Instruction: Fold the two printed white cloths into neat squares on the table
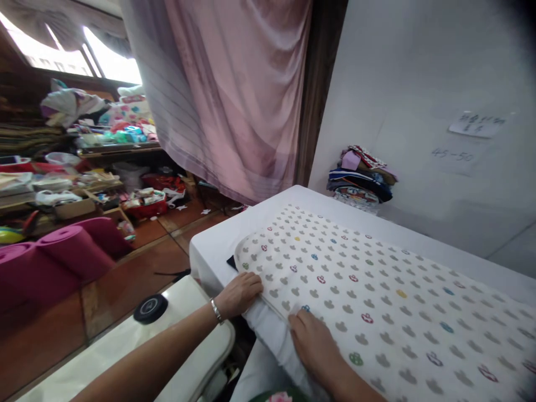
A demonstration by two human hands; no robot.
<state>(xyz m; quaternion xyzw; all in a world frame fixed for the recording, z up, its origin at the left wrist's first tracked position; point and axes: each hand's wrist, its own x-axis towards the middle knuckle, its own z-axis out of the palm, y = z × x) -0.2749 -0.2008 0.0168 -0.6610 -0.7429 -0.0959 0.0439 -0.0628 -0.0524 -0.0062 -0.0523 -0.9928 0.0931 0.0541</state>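
the left hand, a silver bracelet at its wrist, rests with fingers together and curled over the near edge of a white quilted cloth printed with small grey and coloured shapes, close to that cloth's rounded corner. the right hand lies flat on the same edge, fingers together and pressed down, fingertips touching the print. the cloth spreads away from the fingers across a white-covered table. beyond the fingertips, at the table's far end, a stack of folded colourful fabrics sits against the white wall. behind the left wrist lies a white padded board bearing a round black disc.
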